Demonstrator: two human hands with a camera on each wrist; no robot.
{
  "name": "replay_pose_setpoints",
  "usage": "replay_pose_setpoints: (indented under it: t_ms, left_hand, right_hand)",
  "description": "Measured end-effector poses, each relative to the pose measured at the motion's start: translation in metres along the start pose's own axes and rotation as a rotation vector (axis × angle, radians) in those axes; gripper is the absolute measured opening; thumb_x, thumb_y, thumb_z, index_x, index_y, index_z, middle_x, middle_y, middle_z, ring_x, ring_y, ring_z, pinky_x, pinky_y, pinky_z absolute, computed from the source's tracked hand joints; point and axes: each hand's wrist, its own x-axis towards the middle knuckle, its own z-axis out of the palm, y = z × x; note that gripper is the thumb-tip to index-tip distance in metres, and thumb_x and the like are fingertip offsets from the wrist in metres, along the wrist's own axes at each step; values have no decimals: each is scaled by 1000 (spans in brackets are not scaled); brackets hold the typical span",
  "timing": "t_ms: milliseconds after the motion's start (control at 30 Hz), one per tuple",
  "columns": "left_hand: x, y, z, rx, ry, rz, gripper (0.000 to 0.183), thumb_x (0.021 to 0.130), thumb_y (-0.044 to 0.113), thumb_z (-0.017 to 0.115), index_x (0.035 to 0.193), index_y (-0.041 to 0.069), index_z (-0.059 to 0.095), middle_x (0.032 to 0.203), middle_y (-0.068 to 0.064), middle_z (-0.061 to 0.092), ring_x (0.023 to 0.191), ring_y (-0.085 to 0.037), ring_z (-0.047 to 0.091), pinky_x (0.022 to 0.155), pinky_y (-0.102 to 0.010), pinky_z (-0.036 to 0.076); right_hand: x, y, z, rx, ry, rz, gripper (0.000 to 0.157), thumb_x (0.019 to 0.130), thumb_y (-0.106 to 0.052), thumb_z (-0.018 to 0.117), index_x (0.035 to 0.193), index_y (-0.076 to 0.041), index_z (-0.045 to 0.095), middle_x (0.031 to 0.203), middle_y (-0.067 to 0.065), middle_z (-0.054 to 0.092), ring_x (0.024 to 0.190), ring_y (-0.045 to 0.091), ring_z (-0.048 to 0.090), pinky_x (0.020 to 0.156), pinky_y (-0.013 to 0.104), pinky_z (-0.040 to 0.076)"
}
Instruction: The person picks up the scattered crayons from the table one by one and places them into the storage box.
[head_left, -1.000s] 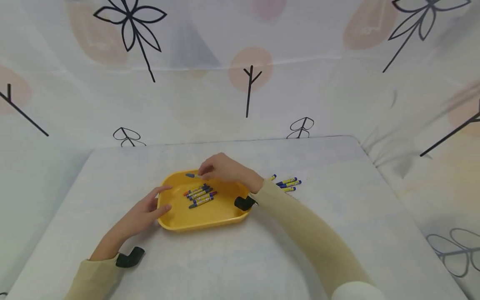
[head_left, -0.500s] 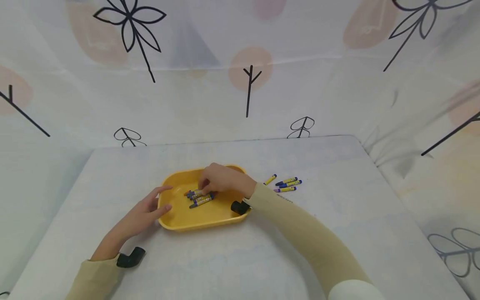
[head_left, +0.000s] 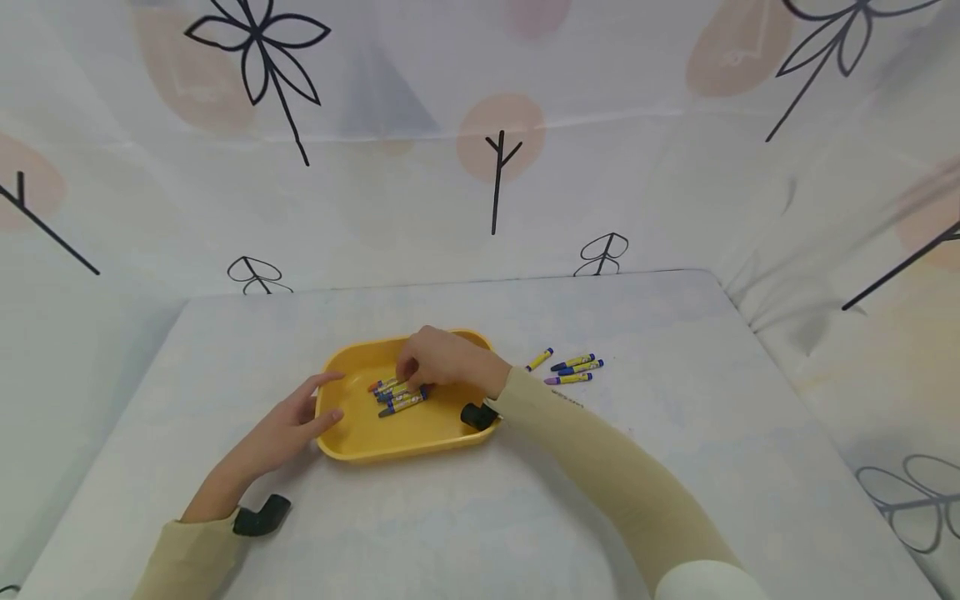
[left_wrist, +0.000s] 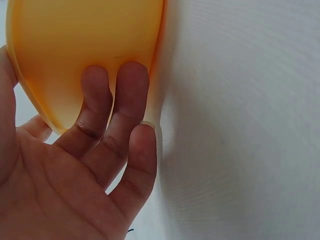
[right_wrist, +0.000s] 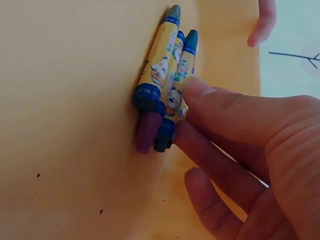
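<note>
A yellow tray (head_left: 360, 450) stands on the table, its left end held by my left hand (head_left: 288, 429). The thumb and a finger reach over the rim, while other fingers lie against the tray's outer wall (left_wrist: 55, 30) in the left wrist view. My right hand (head_left: 442, 358) is low inside the tray, pinching a teal-tipped oil pastel (right_wrist: 190, 52) between thumb and fingers. That pastel lies alongside several others, including a grey-green one (right_wrist: 157, 65) and one with a purple end (right_wrist: 149, 131). An orange-tipped pastel (head_left: 375, 386) is at the group's far side.
Right of the tray, several more oil pastels lie on the white table (head_left: 420, 533): a purple one (head_left: 570, 379), two blue-tipped ones close together (head_left: 576, 364), and another (head_left: 540, 358) near my right sleeve. A patterned cloth (head_left: 390, 208) rises behind the table.
My right hand has come down from the tray's far side with the pastel, which is now beside the others. The pastel shifted slightly in the last half second. My left hand stayed put.
</note>
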Motion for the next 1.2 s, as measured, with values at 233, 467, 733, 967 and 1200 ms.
replay_pose_setpoints:
  t_ms: [233,467,733,967,1200]
  left_hand:
    - [0,-1,0,0,-3,1,62,99,38,61,151,22,32,95,-10,59,80,-23,55,69,-38,43]
    - [1,-2,3,2,0,-5,63,99,39,62,151,21,32,102,-11,61,81,-22,56,70,-37,44]
    - [2,-2,4,27,17,-6,63,99,41,61,152,22,32,118,-14,60,85,-22,57,71,-37,45]
    - [3,0,3,21,8,-8,63,99,41,61,152,21,32,113,-14,62,85,-22,57,72,-37,45]
    - [2,0,3,18,6,-8,64,99,42,61,152,21,32,128,-19,58,92,-23,59,76,-37,47]
  right_hand:
    - [-6,-1,-11,137,14,-5,17,89,-12,76,107,-12,76,97,-8,70,90,6,61,80,20,49]
    - [-27,4,-32,226,77,-43,23,91,-13,74,113,-8,75,102,-9,71,95,4,63,86,22,49]
    - [-72,31,-65,335,225,-2,19,91,-11,74,110,-9,76,105,-3,73,98,11,66,88,27,51]
    - [-117,80,-71,320,328,143,20,91,-16,75,109,-11,76,108,-1,72,99,16,67,88,35,52]
    - [-157,131,-57,263,297,327,27,92,-14,73,118,-7,72,112,2,71,104,22,63,92,44,49]
